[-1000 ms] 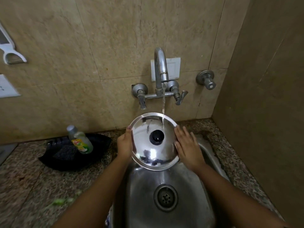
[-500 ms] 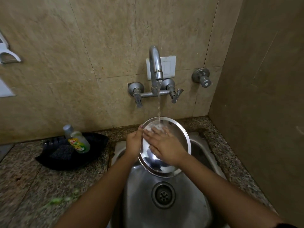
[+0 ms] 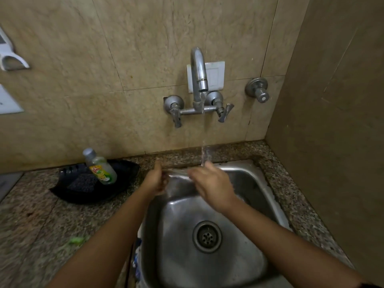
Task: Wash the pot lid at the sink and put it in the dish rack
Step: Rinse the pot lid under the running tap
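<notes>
Water runs in a thin stream from the curved chrome wall tap [image 3: 199, 80] and lands right at the fingertips of the right hand [image 3: 212, 183]. Both hands are over the back of the square stainless steel sink [image 3: 257, 175], above its round drain [image 3: 207, 236]. Between them sits the round shiny steel pot lid [image 3: 176, 173], seen nearly edge-on and badly blurred, just a thin silver streak running hand to hand. Left hand [image 3: 154, 180] is curled around the lid's left edge, thumb up, fingers wrapped underneath and gripping it. Right hand lies over the lid's right side with fingers stretched towards the stream; too smeared to tell whether they are clasping the lid or only pressing on it. Over on the speckled granite counter [image 3: 41, 225], left of the sink, a black plastic tray [image 3: 83, 196] holds a small clear bottle of green dish liquid [image 3: 100, 167] leaning back against it.
</notes>
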### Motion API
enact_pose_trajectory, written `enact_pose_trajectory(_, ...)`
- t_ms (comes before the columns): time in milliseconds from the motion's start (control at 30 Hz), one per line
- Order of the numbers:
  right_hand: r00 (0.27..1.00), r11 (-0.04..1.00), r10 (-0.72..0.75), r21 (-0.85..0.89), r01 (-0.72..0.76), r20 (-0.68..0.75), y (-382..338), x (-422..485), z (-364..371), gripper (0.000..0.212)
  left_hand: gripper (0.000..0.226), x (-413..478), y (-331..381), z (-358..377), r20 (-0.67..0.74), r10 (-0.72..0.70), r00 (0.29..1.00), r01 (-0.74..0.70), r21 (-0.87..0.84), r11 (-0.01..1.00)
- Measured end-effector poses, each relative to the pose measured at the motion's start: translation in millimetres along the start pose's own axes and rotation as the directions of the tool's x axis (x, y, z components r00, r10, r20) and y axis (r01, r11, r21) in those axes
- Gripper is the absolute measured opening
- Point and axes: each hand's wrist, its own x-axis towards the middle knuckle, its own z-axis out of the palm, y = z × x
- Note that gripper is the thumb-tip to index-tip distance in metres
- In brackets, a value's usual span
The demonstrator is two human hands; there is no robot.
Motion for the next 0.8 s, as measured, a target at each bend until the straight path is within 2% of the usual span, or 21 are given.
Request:
enact_pose_trajectory(33, 0.985, 0.982, 0.173, 0.078, -0.174, 0.019, 2, 11, -6, 0.026, 0.065, 1, -3, -7, -0.068, 0.074, 0.995, -0.063, 0.159, 0.985)
enact_pose_trajectory(67, 0.932, 0.917, 0.352, 0.165, -0.362, 0.091, 8, 20, -9, 0.023, 0.068, 2, -6, -13, -0.115, 0.155, 0.981, -0.121, 0.257, 0.959)
enact_pose_trajectory(100, 0.851, 0.81, 0.489, 0.262, -0.525, 0.193, 14, 28, -10, 0.021, 0.068, 4, -9, -17, -0.094, 0.199, 0.975, -0.168, 0.268, 0.949)
enact_pose_trajectory(133, 0.778, 0.681, 0.563, 0.378, -0.628, 0.279, 21, 35, -10, 0.018, 0.067, 2, -12, -18, -0.011, 0.187, 0.982, -0.184, 0.123, 0.975)
enact_pose_trajectory(167, 0.71, 0.53, 0.611, 0.487, -0.695, 0.349, 29, 41, -8, 0.013, 0.066, -1, -14, -18, 0.116, 0.14, 0.983, -0.135, -0.057, 0.989)
enact_pose_trajectory(233, 0.594, 0.251, 0.659, 0.609, -0.752, 0.461, 43, 49, -5, 0.003, 0.071, -5, -19, -19, 0.316, 0.134, 0.939, -0.049, -0.264, 0.963)
enact_pose_trajectory(267, 0.55, 0.164, 0.671, 0.623, -0.765, 0.498, 49, 51, -4, 0.005, 0.071, -5, -21, -19, 0.349, 0.167, 0.922, -0.067, -0.283, 0.957)
enact_pose_trajectory(333, 0.494, 0.097, 0.703, 0.619, -0.779, 0.512, 61, 50, 3, 0.012, 0.064, -7, -23, -15, 0.305, 0.203, 0.931, -0.115, -0.283, 0.952)
enact_pose_trajectory(367, 0.488, 0.128, 0.728, 0.603, -0.787, 0.482, 66, 50, 8, 0.011, 0.06, -9, -21, -12, 0.254, 0.216, 0.943, -0.143, -0.278, 0.95)
enact_pose_trajectory(400, 0.496, 0.219, 0.755, 0.547, -0.808, 0.43, 69, 50, 13, 0.009, 0.056, -13, -19, -7, 0.183, 0.218, 0.959, -0.162, -0.281, 0.946)
enact_pose_trajectory(433, 0.521, 0.375, 0.776, 0.402, -0.835, 0.357, 71, 48, 18, 0.01, 0.051, -15, -19, -1, 0.142, 0.227, 0.963, -0.178, -0.293, 0.94)
enact_pose_trajectory(467, 0.569, 0.547, 0.773, 0.159, -0.822, 0.28, 70, 45, 24, 0.019, 0.046, -18, -19, 4, 0.141, 0.223, 0.965, -0.167, -0.325, 0.931)
enact_pose_trajectory(500, 0.643, 0.675, 0.73, -0.092, -0.732, 0.232, 69, 41, 31, 0.029, 0.043, -18, -20, 11, 0.171, 0.205, 0.964, -0.132, -0.363, 0.922)
enact_pose_trajectory(533, 0.727, 0.757, 0.651, -0.246, -0.605, 0.219, 64, 39, 36, 0.038, 0.044, -17, -20, 17, 0.193, 0.174, 0.966, -0.088, -0.386, 0.918)
enact_pose_trajectory(567, 0.783, 0.815, 0.571, -0.286, -0.505, 0.246, 58, 38, 42, 0.048, 0.05, -16, -21, 22, 0.225, 0.143, 0.964, -0.043, -0.399, 0.916)
enact_pose_trajectory(633, 0.841, 0.922, 0.386, -0.178, -0.342, 0.379, 42, 36, 53, 0.062, 0.064, -13, -17, 32, 0.25, 0.115, 0.961, -0.004, -0.403, 0.915)
enact_pose_trajectory(667, 0.846, 0.963, 0.267, -0.098, -0.251, 0.461, 34, 33, 57, 0.063, 0.06, -11, -13, 34, 0.204, 0.108, 0.973, -0.022, -0.384, 0.923)
enact_pose_trajectory(733, 0.821, 0.993, 0.064, 0.044, -0.108, 0.567, 22, 18, 52, 0.061, 0.046, -14, -3, 33, 0.048, 0.109, 0.993, -0.086, -0.343, 0.935)
enact_pose_trajectory(800, 0.805, 0.996, 0.011, 0.065, -0.061, 0.593, 21, -5, 37, 0.059, 0.044, -7, -2, 26, -0.041, 0.123, 0.992, -0.129, -0.348, 0.929)
